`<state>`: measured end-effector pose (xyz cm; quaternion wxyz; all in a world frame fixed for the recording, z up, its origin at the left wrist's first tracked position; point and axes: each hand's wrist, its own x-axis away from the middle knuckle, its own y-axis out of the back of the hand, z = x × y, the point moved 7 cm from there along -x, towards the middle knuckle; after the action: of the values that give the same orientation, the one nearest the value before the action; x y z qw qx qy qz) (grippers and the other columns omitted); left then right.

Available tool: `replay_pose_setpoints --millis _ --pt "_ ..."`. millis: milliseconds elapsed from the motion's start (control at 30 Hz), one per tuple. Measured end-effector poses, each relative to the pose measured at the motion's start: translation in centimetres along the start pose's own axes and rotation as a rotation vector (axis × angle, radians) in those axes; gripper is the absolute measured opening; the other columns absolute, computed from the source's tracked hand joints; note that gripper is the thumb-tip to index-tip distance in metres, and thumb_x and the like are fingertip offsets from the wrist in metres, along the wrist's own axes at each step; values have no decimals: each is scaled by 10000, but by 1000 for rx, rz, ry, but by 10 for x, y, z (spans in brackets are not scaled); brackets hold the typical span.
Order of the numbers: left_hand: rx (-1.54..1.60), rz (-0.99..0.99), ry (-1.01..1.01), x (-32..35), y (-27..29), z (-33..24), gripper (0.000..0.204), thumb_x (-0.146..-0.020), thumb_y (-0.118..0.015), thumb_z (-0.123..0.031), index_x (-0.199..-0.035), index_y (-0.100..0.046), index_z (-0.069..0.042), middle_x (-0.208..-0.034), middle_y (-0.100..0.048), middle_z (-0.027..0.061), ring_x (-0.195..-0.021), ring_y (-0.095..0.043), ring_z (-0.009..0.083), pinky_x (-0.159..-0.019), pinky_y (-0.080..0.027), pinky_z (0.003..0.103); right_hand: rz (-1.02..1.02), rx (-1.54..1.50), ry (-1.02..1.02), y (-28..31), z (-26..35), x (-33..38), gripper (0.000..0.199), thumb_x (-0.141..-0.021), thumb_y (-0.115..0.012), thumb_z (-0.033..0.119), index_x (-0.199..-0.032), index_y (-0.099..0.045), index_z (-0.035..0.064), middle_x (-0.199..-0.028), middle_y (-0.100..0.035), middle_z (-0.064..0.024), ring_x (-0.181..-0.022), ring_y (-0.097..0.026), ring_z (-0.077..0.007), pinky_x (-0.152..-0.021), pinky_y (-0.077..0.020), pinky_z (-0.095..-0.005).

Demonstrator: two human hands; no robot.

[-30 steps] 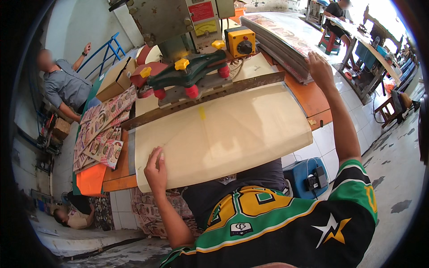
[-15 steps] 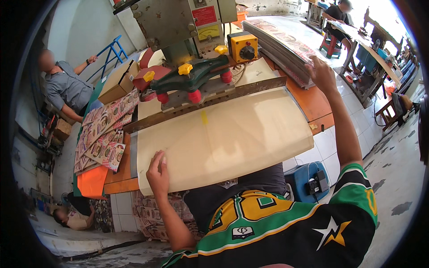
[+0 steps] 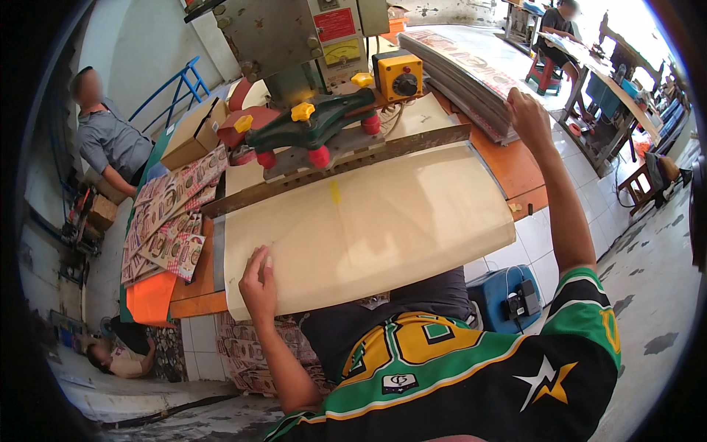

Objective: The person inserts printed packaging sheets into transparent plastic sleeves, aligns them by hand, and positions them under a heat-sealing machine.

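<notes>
resting flat near the front left corner of a large cream sheet point(image 3: 368, 228), the left hand point(image 3: 258, 283) lay with its fingers loosely together and pressed down on the paper, pinching nothing. the sheet covered most of the bench point(image 3: 515, 166), its near edge hanging over the front toward the person's lap and its far edge tucked under a long dark metal bar point(image 3: 346, 166). the right hand point(image 3: 529, 110) reached out to the far right, its fingers curled onto the near end of a tall stack of printed sheets point(image 3: 464, 70); whether it gripped any of them could not be told. behind the bar stood a grey machine point(image 3: 294, 44) with a green handle point(image 3: 317, 125) bearing red and yellow knobs, and a yellow control box point(image 3: 398, 74) just beside it. printed cartons point(image 3: 166, 214) lay fanned on the left end of the bench, and another person point(image 3: 110, 144) in grey stood beyond them.
</notes>
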<state>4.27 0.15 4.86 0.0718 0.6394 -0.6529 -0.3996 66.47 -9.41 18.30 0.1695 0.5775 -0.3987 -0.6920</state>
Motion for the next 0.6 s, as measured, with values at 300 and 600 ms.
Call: replay_pose_setpoints --millis 300,600 --pt "4 6 -6 0 0 1 312 -992 -562 -95 -1259 -667 28 -1311 -672 199 -1309 -590 340 -1091 -458 409 -3 192 -68 -12 -1 -6 211 -972 -627 179 -1035 -581 -17 -1027 -690 -199 -1002 -675 -379 -864 -560 -475" --pt "-4 7 -18 -1 -1 2 315 -996 -561 -103 -1262 -667 26 -1313 -671 200 -1307 -593 343 -1094 -455 410 98 98 -232 -11 -21 -20 204 -1001 -595 183 -1045 -573 -15 -971 -706 -232 -974 -684 -405 -857 -540 -508"
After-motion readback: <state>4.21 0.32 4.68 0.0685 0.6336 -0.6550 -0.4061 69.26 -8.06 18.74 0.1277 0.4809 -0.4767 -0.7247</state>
